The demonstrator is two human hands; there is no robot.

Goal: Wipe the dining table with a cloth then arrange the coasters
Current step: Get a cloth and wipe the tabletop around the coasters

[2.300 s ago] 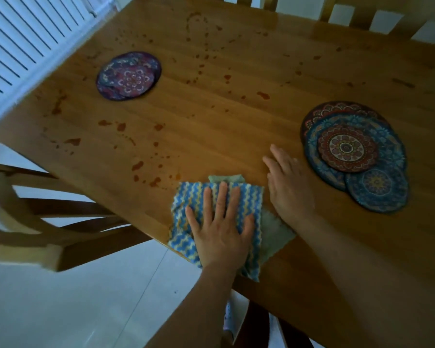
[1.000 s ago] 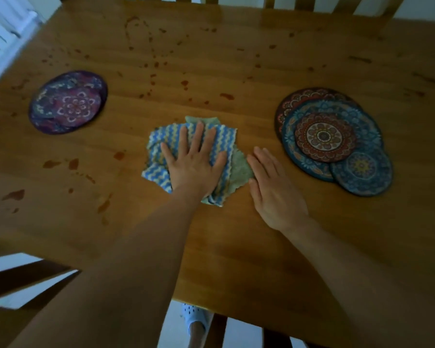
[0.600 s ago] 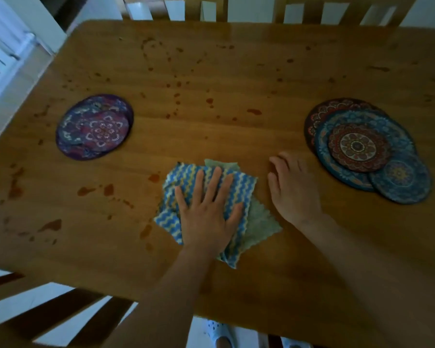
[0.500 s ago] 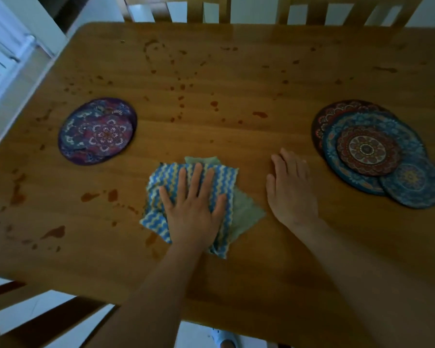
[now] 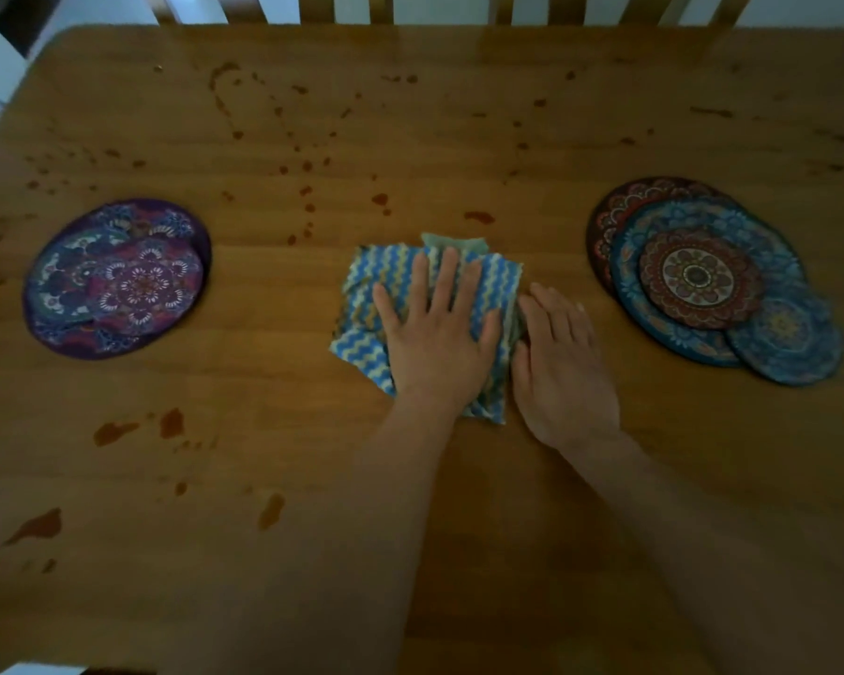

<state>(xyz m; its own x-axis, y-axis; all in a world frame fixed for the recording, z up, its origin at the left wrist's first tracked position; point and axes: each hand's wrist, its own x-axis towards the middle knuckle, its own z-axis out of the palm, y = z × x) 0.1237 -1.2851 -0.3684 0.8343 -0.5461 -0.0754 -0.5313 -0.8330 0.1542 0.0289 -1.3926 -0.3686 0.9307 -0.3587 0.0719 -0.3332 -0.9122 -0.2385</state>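
A blue, yellow and white zigzag cloth (image 5: 386,280) with a green underside lies bunched at the middle of the wooden dining table (image 5: 459,138). My left hand (image 5: 439,333) presses flat on it, fingers spread. My right hand (image 5: 561,362) rests flat on the wood, its fingers against the cloth's right edge. Two overlapping purple coasters (image 5: 118,280) lie at the left. At the right sits a pile of several round patterned coasters (image 5: 702,280), with a small blue coaster (image 5: 790,343) at its lower right.
Reddish-brown spill spots (image 5: 171,423) dot the near left of the table, and more spots (image 5: 308,192) lie beyond the cloth. Chair slats (image 5: 381,7) stand behind the far edge. The near table edge shows at bottom left.
My left hand has slid the cloth away from the near edge and to the right. The cloth's right edge now meets my right hand, which was apart from it before.
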